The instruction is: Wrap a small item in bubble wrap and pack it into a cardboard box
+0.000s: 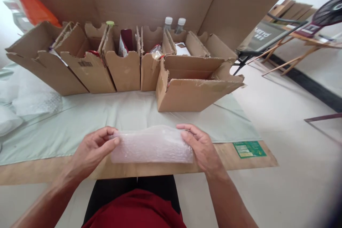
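Both hands (92, 149) (201, 146) gripping bubble-wrap bundle (151, 145), contents hidden

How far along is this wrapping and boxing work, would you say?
Done, it seems: several cardboard boxes in the row already hold items, some red. In hand: the left hand and right hand each grip one end of a bubble wrap bundle above the pale green cloth. Left: the nearest open box shows nothing inside from here, so packing probably remains.
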`<state>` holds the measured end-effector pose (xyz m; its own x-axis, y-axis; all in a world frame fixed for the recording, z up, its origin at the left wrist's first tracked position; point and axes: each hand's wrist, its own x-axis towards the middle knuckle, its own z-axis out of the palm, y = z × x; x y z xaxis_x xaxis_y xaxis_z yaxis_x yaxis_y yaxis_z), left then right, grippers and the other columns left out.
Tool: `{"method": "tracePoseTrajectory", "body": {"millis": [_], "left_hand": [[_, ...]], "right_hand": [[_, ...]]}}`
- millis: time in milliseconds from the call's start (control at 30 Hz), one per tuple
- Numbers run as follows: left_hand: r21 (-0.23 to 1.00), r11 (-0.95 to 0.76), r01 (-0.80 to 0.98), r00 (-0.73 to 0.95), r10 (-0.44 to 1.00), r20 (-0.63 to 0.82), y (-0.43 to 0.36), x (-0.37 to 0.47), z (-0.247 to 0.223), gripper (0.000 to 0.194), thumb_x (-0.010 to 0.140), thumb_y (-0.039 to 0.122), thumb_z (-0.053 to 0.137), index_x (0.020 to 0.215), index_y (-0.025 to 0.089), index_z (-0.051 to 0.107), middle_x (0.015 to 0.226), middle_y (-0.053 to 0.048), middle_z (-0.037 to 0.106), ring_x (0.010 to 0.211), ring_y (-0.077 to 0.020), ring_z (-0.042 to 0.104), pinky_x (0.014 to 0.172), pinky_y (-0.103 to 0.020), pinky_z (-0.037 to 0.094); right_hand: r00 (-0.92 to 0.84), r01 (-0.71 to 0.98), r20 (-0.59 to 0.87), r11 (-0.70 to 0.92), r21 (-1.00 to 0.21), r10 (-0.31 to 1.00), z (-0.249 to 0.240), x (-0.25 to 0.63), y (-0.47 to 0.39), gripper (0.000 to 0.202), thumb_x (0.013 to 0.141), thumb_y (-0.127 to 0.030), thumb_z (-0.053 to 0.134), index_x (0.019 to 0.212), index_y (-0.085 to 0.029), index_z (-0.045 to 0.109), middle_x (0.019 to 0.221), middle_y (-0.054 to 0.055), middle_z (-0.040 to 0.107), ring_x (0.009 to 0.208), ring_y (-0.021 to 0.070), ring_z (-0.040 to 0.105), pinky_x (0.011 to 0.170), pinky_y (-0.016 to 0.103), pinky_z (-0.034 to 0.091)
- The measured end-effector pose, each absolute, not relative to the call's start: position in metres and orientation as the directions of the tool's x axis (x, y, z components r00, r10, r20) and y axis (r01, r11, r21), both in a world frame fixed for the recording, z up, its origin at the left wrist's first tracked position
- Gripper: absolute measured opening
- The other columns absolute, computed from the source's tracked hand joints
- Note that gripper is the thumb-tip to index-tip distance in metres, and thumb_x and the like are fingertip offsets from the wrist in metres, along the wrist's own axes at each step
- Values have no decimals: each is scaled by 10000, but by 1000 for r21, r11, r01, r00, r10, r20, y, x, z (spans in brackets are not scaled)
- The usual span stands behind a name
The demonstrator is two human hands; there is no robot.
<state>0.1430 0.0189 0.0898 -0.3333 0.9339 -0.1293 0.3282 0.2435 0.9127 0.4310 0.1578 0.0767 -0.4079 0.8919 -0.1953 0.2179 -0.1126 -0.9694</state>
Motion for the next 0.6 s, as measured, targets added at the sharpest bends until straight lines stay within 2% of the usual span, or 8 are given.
{"method": "tracePoseTrajectory", "body": {"millis": [67, 133, 200, 300, 400, 500, 533, 600], "left_hand": [[917, 275, 289, -422, 896, -136, 28, 142, 92, 401, 866, 535, 637, 1096, 207, 663, 808, -19, 724, 739, -186, 684, 642, -288, 536], [893, 288, 347, -480, 872, -95, 33, 139, 85, 548, 866, 549, 622, 1293, 207, 588, 962, -49, 744, 883, -216, 699, 705, -317, 543], [837, 318, 445, -495, 866, -66, 32, 136, 74, 597, 873, 560, 598, 1358, 215, 549, 1085, -75, 739, 964, -241, 692, 716, -336, 543], [722, 330, 608, -480, 877, 4, 27, 135, 57, 543, 878, 543, 577, 1310, 215, 587, 1132, -93, 724, 972, -260, 682, 726, -364, 550], [546, 261, 796, -381, 917, 118, 29, 139, 46, 486, 886, 498, 565, 1255, 188, 625, 1091, -105, 714, 984, -288, 661, 844, -436, 547], [338, 213, 917, -270, 954, 131, 38, 146, 43, 391, 894, 440, 554, 1126, 155, 687, 1038, -131, 707, 968, -327, 633, 890, -495, 525], [294, 207, 933, -251, 961, 117, 41, 147, 44, 364, 896, 422, 554, 1088, 150, 699, 1026, -137, 704, 959, -332, 628, 883, -497, 524], [247, 206, 947, -233, 969, 84, 46, 149, 47, 334, 900, 401, 558, 1063, 149, 706, 1012, -136, 701, 942, -328, 623, 863, -482, 527]], "right_hand": [[-361, 299, -174, -63, -952, 916, 73, 430, 164, 432, 902, -534, 637, 1162, -195, 703, 802, 12, 676, 708, 155, 593, 650, 269, 469], [-283, 404, -82, 41, -914, 956, 69, 434, 169, 463, 922, -545, 600, 1206, -190, 688, 935, 56, 720, 835, 196, 646, 713, 300, 504], [-233, 499, 0, 119, -859, 973, 65, 439, 170, 448, 940, -536, 572, 1207, -196, 689, 1083, 95, 735, 964, 238, 671, 757, 333, 533], [-272, 567, 170, 301, -767, 947, 59, 441, 163, 344, 970, -465, 553, 1151, -219, 711, 1178, 101, 730, 1074, 263, 673, 860, 395, 550], [-486, 524, 341, 580, -624, 805, 54, 424, 149, 268, 995, -327, 543, 1192, -229, 696, 1240, 88, 721, 1186, 253, 640, 1035, 443, 483], [-731, 419, 293, 744, -520, 616, 51, 406, 144, 252, 996, -244, 533, 1185, -240, 699, 1277, 64, 718, 1257, 257, 607, 1045, 454, 464], [-755, 412, 272, 755, -511, 596, 51, 404, 146, 243, 996, -237, 529, 1161, -242, 707, 1274, 59, 721, 1259, 257, 606, 1038, 454, 465], [-715, 466, 266, 724, -508, 647, 53, 407, 156, 251, 1009, -243, 499, 1146, -241, 708, 1266, 61, 722, 1234, 251, 619, 1034, 453, 461]]}}
